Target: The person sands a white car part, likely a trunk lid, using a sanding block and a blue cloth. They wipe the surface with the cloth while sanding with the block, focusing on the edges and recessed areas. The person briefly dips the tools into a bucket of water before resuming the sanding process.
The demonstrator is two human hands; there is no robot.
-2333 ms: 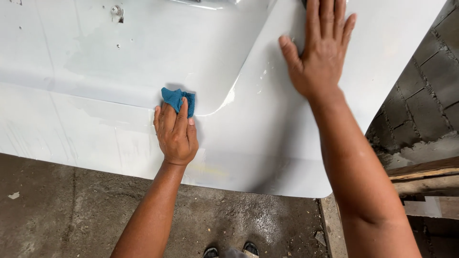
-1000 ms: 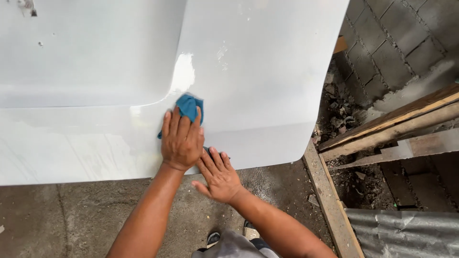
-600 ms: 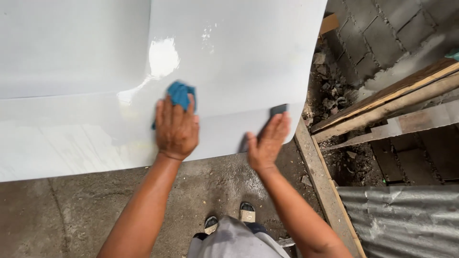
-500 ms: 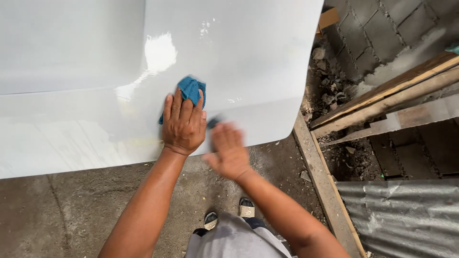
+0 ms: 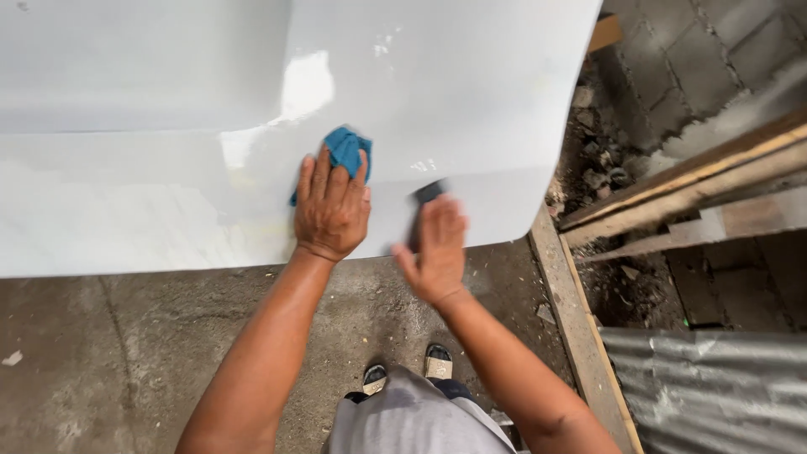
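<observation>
A large glossy white panel [image 5: 151, 202] fills the upper part of the head view. My left hand [image 5: 332, 210] lies flat on it, pressing a crumpled blue cloth [image 5: 346, 150] under the fingers. My right hand [image 5: 437, 252] is just to the right, blurred by motion, near the panel's lower edge. Under its fingertips is a small dark pad [image 5: 427, 195], held against the white surface. The two hands are a short gap apart.
Grey concrete floor [image 5: 126, 353] lies below the panel, with my sandalled feet [image 5: 403, 374] on it. To the right are wooden beams [image 5: 698, 185], rubble [image 5: 597, 168] and a corrugated metal sheet [image 5: 714, 387].
My right hand came down from high on the panel to its lower edge and now moves the dark pad back and forth. The left hand stays on the blue cloth.
</observation>
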